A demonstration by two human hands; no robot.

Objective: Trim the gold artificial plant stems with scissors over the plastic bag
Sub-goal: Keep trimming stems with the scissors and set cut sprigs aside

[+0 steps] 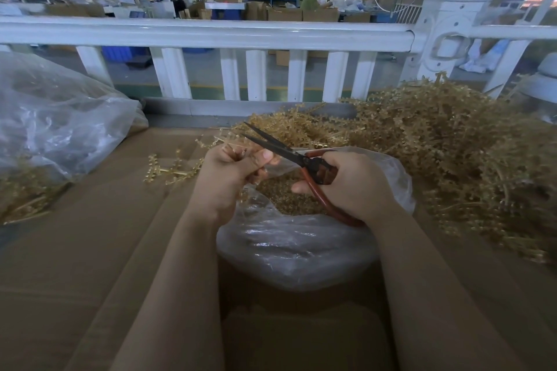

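Note:
My left hand [229, 173] grips a gold artificial plant stem [224, 141] whose beaded tips stick out above my fingers. My right hand [352, 184] holds red-handled scissors [313, 167] with dark blades parted and pointing up-left, just right of the stem. Both hands hover over an open clear plastic bag [295, 247] that holds gold trimmings [286, 196]. A large heap of gold stems [446, 153] lies to the right.
A brown cardboard surface [99, 244] spreads under everything. A few loose gold stems [171, 169] lie left of my hands. Another clear bag [51, 126] with gold stems sits at far left. A white railing [211, 33] runs across behind.

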